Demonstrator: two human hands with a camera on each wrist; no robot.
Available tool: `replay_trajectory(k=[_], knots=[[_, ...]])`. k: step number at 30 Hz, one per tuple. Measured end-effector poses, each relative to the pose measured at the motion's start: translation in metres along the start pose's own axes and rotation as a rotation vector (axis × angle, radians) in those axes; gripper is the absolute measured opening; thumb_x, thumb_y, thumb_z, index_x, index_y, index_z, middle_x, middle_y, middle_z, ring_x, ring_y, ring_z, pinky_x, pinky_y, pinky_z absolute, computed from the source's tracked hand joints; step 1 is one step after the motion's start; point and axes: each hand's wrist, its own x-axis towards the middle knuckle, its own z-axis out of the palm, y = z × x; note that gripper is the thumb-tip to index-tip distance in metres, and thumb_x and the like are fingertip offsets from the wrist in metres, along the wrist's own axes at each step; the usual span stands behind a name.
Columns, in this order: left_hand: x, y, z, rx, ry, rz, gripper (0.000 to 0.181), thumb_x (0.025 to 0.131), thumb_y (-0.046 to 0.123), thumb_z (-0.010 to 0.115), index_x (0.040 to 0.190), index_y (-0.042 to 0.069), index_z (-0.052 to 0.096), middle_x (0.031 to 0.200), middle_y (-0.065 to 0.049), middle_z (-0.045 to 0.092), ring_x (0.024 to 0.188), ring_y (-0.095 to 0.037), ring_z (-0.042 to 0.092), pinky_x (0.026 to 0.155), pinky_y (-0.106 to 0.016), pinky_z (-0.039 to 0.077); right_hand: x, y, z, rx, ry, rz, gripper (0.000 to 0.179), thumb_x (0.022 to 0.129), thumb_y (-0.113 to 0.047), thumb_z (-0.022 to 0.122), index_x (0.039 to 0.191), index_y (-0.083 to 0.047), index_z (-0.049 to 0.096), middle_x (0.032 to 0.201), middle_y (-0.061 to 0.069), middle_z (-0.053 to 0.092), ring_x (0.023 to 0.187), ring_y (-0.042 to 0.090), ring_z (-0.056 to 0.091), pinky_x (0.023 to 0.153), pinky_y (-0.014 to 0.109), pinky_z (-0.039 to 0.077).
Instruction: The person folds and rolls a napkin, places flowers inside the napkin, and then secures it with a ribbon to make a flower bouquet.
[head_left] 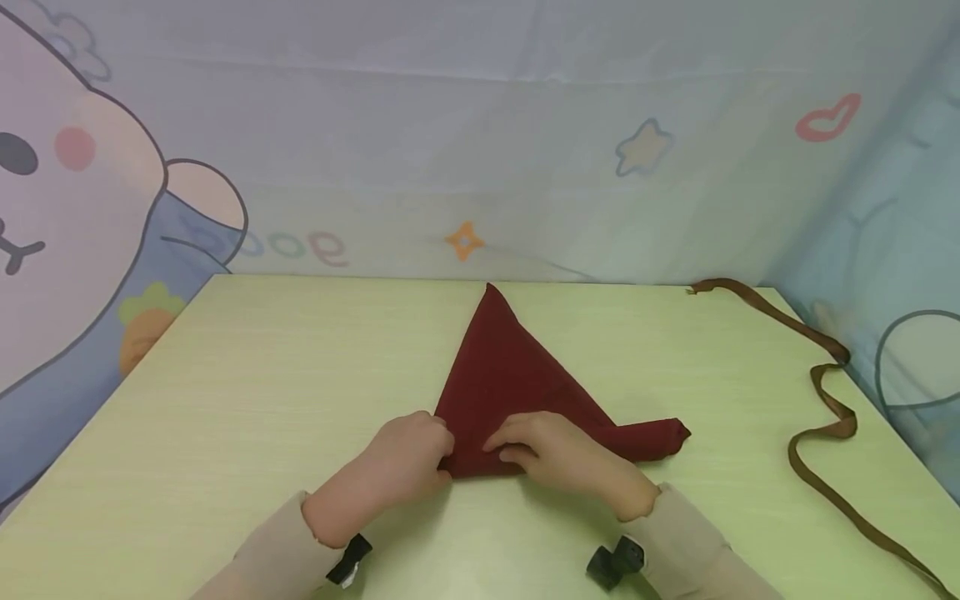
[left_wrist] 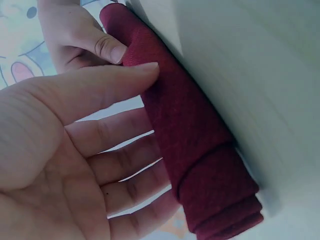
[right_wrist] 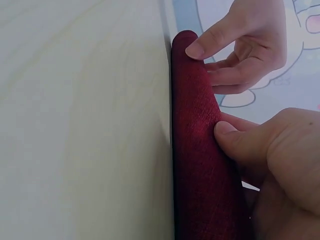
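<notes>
A dark red cloth (head_left: pixel 502 375) lies in the middle of the table, its far part a flat triangle pointing away from me. Its near edge is rolled up, and the roll (head_left: pixel 648 439) sticks out to the right past the triangle. My left hand (head_left: pixel 408 458) grips the left end of the roll, thumb on the near side and fingers beyond it. Nearer the middle, my right hand (head_left: pixel 566 458) holds the same roll between thumb and fingers. The left wrist view shows layered folds (left_wrist: pixel 227 217) at one end of the rolled cloth.
A long brown ribbon (head_left: pixel 825 492) winds along the right side of the pale table (head_left: pixel 262 375). Behind stands a cloth backdrop (head_left: pixel 420 125) with printed cartoon figures, meeting the table's far edge. Small black devices (head_left: pixel 615 562) are strapped at both wrists.
</notes>
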Motion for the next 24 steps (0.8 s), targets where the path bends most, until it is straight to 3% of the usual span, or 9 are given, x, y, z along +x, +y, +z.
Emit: replay_trajectory(k=[5,11,15,24], knots=[[-0.0014,0.0023,-0.0010,-0.005,0.027,0.021,0.031,0.069,0.000,0.073,0.053,0.012,0.049,0.053,0.004,0.043,0.056,-0.010,0.035,0.050,-0.026,0.032,-0.0001,0.0008,0.0008,0.027,-0.007,0.009,0.020,0.089,-0.003,0.065,0.105,-0.011,0.073,0.100,-0.003,0.070,0.094,0.009,0.065,0.083,0.025,0.050],[-0.0019,0.0010,-0.0004,0.006,0.026,0.038,0.025,0.072,0.001,0.074,0.057,0.010,0.055,0.056,0.002,0.050,0.056,-0.013,0.045,0.052,-0.028,0.039,0.0006,-0.0001,0.0007,0.033,-0.015,0.041,0.019,0.091,-0.007,0.064,0.107,-0.011,0.072,0.101,-0.004,0.068,0.095,0.008,0.063,0.084,0.026,0.049],[-0.0004,-0.0013,0.0006,-0.001,0.025,0.026,0.025,0.074,0.002,0.073,0.057,0.010,0.056,0.056,0.002,0.051,0.056,-0.013,0.046,0.052,-0.028,0.040,0.0007,-0.0028,-0.0005,0.024,-0.016,0.050,0.019,0.091,-0.010,0.065,0.108,-0.010,0.071,0.104,-0.003,0.066,0.101,0.012,0.060,0.088,0.029,0.048],[0.0020,-0.0049,0.0020,-0.020,0.026,0.030,0.025,0.075,0.002,0.071,0.057,0.011,0.055,0.055,0.003,0.049,0.054,-0.012,0.042,0.052,-0.028,0.039,0.0010,-0.0067,-0.0026,-0.088,0.074,-0.048,0.017,0.083,-0.009,0.074,0.100,-0.010,0.074,0.098,-0.001,0.063,0.096,0.017,0.057,0.085,0.029,0.047]])
